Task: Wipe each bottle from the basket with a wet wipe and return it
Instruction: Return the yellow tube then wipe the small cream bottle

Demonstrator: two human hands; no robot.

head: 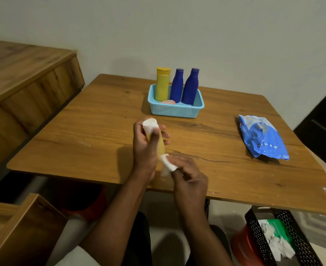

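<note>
Both forearms extend from the bottom edge toward the tabletop. Left hand grips a pale yellow bottle around its middle, fingers curled round the body, holding it tilted above the tabletop so the lower end is exposed for cleaning. The white cap points away from the person. Right hand pinches a white wet wipe and presses it against the lower part of the bottle; this split lets one hand steady the bottle while the other rubs.

Further back, a light blue basket holds a yellow bottle and two dark blue bottles upright, plus a small pinkish item too unclear to identify. A gap at the front of the basket likely receives the held bottle. The blue wipe pack lies to the right, within reach for a fresh wipe.
</note>
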